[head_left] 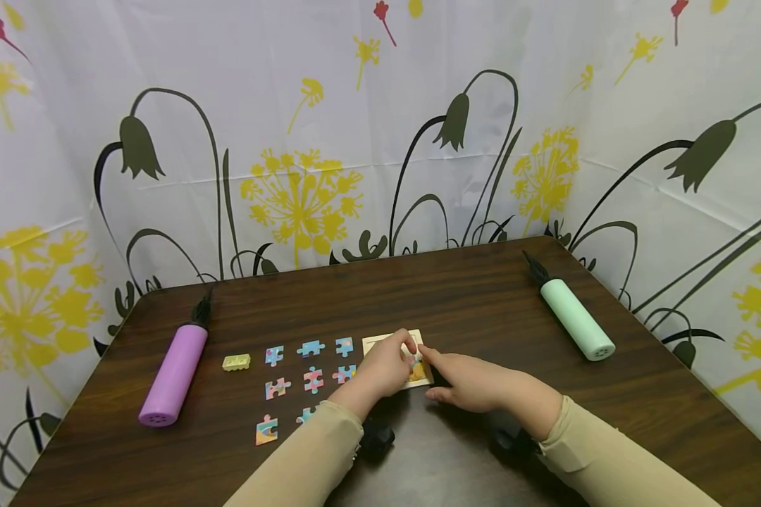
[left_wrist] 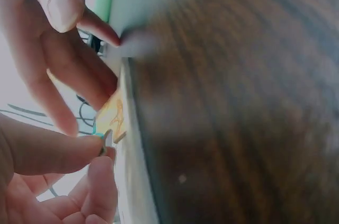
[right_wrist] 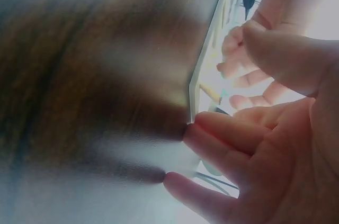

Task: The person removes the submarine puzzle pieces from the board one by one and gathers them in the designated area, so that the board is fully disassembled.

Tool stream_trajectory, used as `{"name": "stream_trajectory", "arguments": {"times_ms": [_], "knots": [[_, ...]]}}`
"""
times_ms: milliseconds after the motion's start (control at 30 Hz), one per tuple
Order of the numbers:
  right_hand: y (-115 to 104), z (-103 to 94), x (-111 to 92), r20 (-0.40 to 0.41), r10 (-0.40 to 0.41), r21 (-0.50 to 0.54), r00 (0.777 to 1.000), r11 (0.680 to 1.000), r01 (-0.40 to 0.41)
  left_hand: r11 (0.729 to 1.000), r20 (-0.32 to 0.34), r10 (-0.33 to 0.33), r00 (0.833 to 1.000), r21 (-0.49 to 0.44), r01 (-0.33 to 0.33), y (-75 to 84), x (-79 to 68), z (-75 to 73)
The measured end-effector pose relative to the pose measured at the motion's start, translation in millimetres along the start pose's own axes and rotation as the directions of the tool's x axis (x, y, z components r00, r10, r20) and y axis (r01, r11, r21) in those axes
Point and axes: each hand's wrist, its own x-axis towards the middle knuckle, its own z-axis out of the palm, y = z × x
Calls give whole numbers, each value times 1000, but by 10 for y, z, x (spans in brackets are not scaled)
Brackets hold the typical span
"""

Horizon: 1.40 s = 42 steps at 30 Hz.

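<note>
A small light wooden puzzle tray lies flat on the dark wood table. My left hand is over its left part. Between thumb and index finger it pinches a small puzzle piece, seen nearly edge-on in the left wrist view. An orange-yellow puzzle piece shows in the tray's lower right part. My right hand lies at the tray's right side with fingers extended, fingertips touching the tray edge and the tabletop. The left hand hides much of the tray's inside.
Several loose puzzle pieces, such as a pink one, lie in rows left of the tray. Beside them is a yellow toy brick. A purple hand pump lies far left, a mint green pump at right.
</note>
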Motion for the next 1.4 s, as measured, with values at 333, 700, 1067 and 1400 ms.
{"name": "stream_trajectory", "arguments": {"times_ms": [333,700,1067,1400], "knots": [[-51,-15,-34,27,-58,-37,998,998,59,999,-98,-28,995,-47,24,-45,-190,-383],[-81,19,-113,44,-60,-74,997,995,64,995,4,-103,995,-4,103,-401,-696,-742],[-67,33,-152,48,-51,-88,998,995,55,997,53,-37,998,-67,40,-559,-790,-654],[-86,30,-155,44,-60,-95,997,993,64,996,-24,-91,996,25,91,-490,-820,-580]]}}
